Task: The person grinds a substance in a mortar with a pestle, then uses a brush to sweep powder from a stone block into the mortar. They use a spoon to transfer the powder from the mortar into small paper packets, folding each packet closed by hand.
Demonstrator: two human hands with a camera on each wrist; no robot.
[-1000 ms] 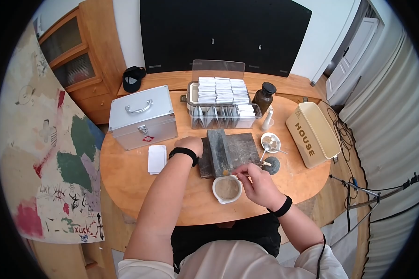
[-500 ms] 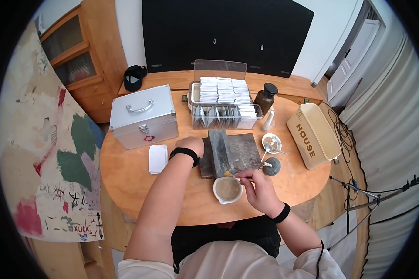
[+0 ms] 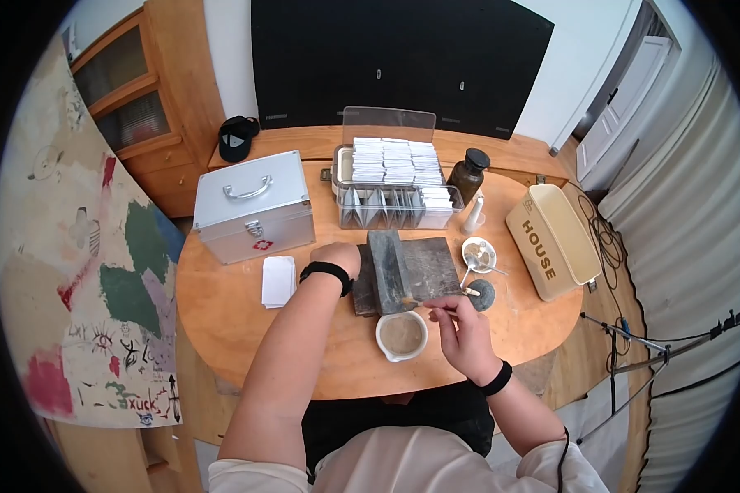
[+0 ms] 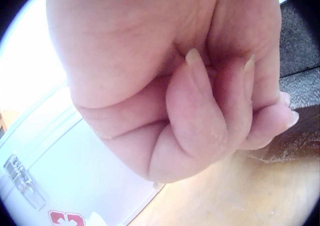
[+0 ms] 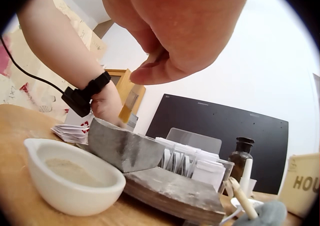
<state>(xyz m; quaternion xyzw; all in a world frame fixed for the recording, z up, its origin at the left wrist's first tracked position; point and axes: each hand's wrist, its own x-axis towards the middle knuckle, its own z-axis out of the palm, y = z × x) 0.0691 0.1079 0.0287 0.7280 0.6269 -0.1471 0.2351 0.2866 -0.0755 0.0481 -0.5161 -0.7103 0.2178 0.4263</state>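
Between thumb and fingers, the right hand pinches a small flat brush with amber bristles. The brush tip is at the near end of a long grey stone block, which lies on a dark slab. In front of the block stands a white spouted bowl with tan powdery or pasty contents. At the slab's left edge is the left hand; the left wrist view shows its fingers curled, with nothing visible in the palm and fingertips beside the dark slab.
Left lie white papers and a silver case. Behind are a clear box of packets, a brown bottle and a white tube. Right are a small dish, a round grey stone and a cream bin.
The right hand has shifted slightly right, with the brush now showing at the block's near end instead of by the bowl's rim. The left hand has stayed in place.
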